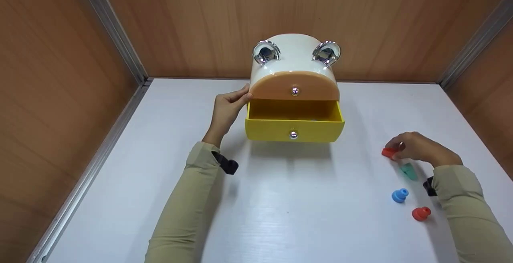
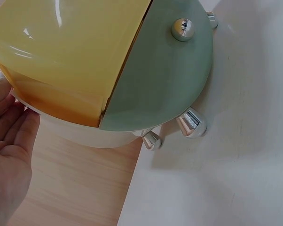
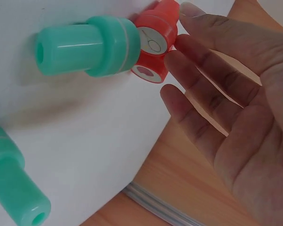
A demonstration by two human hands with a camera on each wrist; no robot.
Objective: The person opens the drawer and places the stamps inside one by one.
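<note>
- The left hand lies with straight fingers flat against the left side of the small drawer cabinet, gripping nothing.
- Just right of those fingers, the yellow drawer stands pulled out beneath the shut orange drawer.
- Well to the right, the right hand touches a red stamp at its fingertips, fingers loosely bent; a firm pinch cannot be told.
- A green stamp lies just under that hand on the white table.
- Nearer the wrist lie a blue stamp and another red stamp.
</note>
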